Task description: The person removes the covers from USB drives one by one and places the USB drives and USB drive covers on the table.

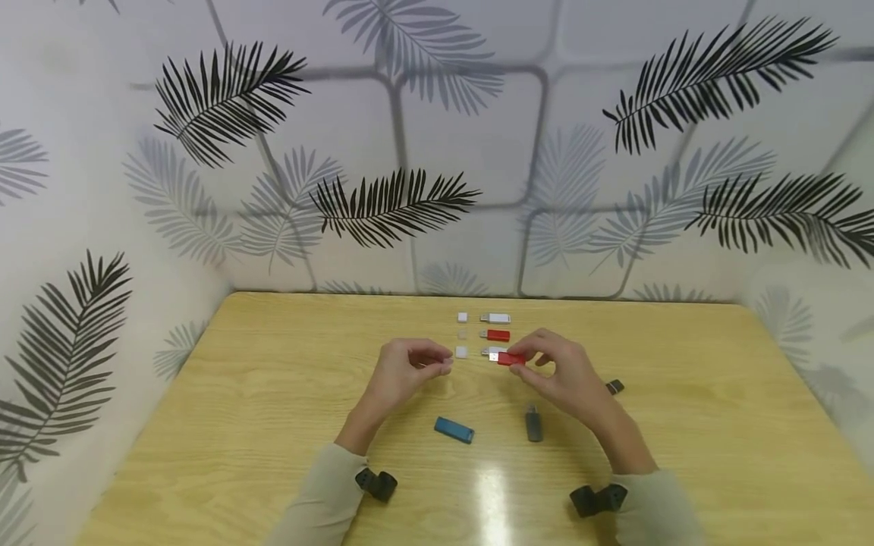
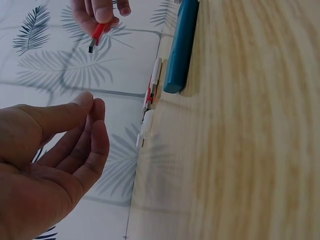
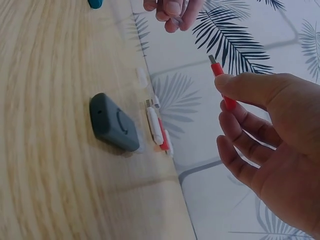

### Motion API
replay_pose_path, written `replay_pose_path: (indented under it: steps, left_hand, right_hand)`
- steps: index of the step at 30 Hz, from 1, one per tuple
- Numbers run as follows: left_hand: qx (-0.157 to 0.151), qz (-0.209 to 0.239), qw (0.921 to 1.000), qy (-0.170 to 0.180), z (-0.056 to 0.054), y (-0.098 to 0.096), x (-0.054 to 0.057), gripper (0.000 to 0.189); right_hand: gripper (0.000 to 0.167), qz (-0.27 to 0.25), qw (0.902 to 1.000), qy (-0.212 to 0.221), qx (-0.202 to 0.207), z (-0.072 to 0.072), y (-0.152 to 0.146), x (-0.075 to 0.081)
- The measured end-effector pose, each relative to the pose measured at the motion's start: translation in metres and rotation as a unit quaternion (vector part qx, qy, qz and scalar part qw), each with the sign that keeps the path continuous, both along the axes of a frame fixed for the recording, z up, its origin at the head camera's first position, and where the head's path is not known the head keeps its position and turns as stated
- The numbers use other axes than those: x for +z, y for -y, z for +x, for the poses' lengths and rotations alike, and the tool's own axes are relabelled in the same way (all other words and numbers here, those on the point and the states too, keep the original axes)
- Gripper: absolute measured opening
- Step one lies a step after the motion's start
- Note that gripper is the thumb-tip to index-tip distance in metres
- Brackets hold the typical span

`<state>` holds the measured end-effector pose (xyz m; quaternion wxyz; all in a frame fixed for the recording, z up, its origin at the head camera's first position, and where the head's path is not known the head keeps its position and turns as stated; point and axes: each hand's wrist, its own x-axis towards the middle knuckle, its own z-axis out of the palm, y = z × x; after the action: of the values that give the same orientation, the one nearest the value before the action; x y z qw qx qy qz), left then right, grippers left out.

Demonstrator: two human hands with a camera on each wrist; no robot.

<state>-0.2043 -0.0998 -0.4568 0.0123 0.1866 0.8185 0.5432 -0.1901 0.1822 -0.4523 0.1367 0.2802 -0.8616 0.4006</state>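
Note:
My right hand pinches a red USB stick between thumb and forefinger, its bare metal plug pointing left, raised above the table. Opposite it, my left hand pinches a small clear cap at the fingertips, mostly hidden by them. The cap and the stick are apart. Between and beyond the hands lie a white USB stick, another red USB stick and a second white one, partly covered by the held stick. To their left sit a white cap, a clear cap and another white cap.
Nearer me on the wooden table are a blue USB stick and a dark grey USB stick. A black USB stick shows beside my right wrist. Behind the table's far edge rises a leaf-patterned wall.

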Motion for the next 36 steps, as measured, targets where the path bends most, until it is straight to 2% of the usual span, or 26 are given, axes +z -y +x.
replay_pose_path:
  steps: [6,9,13,20,26,36]
  left_hand:
    - [0.015,-0.005,0.9996,0.022,0.000,0.000,-0.003,0.015]
    - [0.028,-0.020,0.9993,0.017,0.000,0.000,-0.006,0.014]
    - [0.027,-0.039,0.9989,0.002,-0.002,-0.001,-0.010,0.012]
    - [0.035,-0.059,0.9973,0.026,-0.007,-0.003,-0.016,0.009]
    - [0.021,-0.084,0.9959,0.027,-0.012,-0.006,-0.019,0.008]
    - [0.019,-0.110,0.9930,0.038,-0.015,-0.019,-0.020,0.006]
  right_hand:
    - [0.019,0.008,0.9993,0.030,-0.019,-0.005,0.003,-0.009]
    - [0.019,0.014,0.9985,0.045,-0.027,-0.006,0.004,-0.012]
    - [0.020,0.016,0.9971,0.065,-0.036,-0.007,0.006,-0.014]
    - [0.018,0.023,0.9940,0.096,-0.048,-0.010,0.006,-0.019]
    - [0.016,0.017,0.9918,0.112,-0.059,-0.012,0.006,-0.024]
    - [0.018,0.021,0.9789,0.184,-0.087,-0.014,0.009,-0.030]
